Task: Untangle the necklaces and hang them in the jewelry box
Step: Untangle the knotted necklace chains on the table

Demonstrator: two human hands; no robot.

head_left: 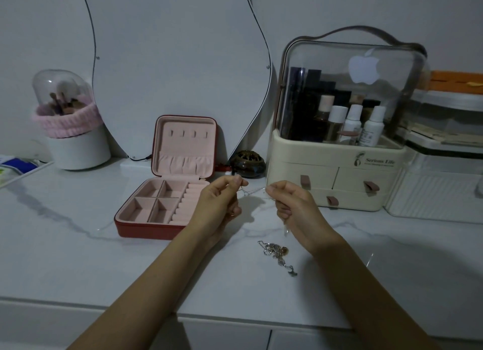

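Observation:
A thin silver necklace chain (253,191) is stretched between my two hands above the marble tabletop. My left hand (220,203) pinches one end of it, and my right hand (290,203) pinches the other, with a length of chain dangling below the right palm. A small tangled heap of necklaces (275,253) lies on the table below my right hand. The red jewelry box (146,229) stands open to the left of my hands, its pink lid upright with a row of small hooks (188,134) that hold nothing.
A cream cosmetics organiser (337,177) with a clear cover stands at the back right, a dark round incense pot (247,164) next to the box. A curvy mirror (177,62) leans on the wall; a brush holder (75,140) stands back left.

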